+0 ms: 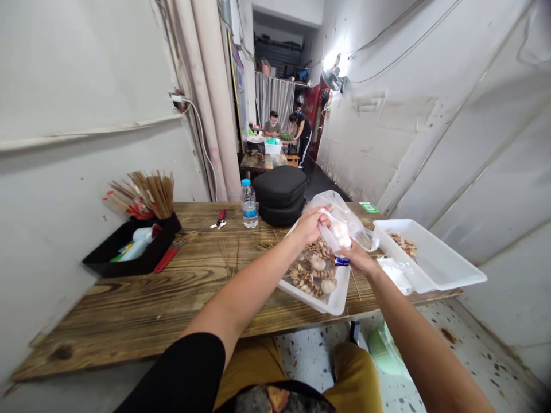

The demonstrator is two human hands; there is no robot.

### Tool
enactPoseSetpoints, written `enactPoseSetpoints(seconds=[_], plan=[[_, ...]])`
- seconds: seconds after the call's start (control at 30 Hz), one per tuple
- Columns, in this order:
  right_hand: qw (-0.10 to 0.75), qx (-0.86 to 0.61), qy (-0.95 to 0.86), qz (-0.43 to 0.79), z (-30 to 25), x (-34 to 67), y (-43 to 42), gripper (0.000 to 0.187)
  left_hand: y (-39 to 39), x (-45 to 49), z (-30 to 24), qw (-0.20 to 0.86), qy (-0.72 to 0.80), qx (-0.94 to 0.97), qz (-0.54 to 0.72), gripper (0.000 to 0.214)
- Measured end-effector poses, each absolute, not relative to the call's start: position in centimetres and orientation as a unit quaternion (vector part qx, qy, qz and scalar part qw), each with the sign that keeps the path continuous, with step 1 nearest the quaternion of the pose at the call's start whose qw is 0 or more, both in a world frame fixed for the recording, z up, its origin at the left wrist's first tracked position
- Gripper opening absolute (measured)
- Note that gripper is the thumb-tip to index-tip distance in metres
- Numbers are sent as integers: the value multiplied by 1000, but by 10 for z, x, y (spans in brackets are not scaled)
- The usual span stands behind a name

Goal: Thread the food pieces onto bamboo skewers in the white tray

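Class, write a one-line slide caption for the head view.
Left hand and right hand hold a plastic bag above a white tray of skewered pieces on a wooden table.

A crumpled translucent bag (338, 210) bulges with whitish lumps (341, 234).

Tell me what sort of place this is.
Probably a small food-prep room, perhaps for a snack shop. Signs of it: skewered food in a white tray, a bundle of bare sticks in a black box, and people farther back.
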State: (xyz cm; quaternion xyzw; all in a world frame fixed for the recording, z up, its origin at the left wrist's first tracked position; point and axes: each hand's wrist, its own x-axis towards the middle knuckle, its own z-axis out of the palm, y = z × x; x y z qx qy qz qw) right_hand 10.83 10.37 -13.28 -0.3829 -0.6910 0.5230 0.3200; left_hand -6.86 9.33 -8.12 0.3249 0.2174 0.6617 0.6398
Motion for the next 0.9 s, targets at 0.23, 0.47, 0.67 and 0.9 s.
enactPoseSetpoints(seconds=[0.23,0.47,0.67,0.9], plan=[[412,-449,-617,498,-79,117,111,48,86,-100,-82,577,371,360,632,11],[237,-484,-840,59,-18,87,120,47,76,-93,-89,320,441,659,519,78],[125,-458,-880,-5,-8,51,98,49,81,-66,-102,239,481,655,531,61],[158,-449,-879,29,-19,55,97,44,84,-70,-131,256,551,634,478,29]])
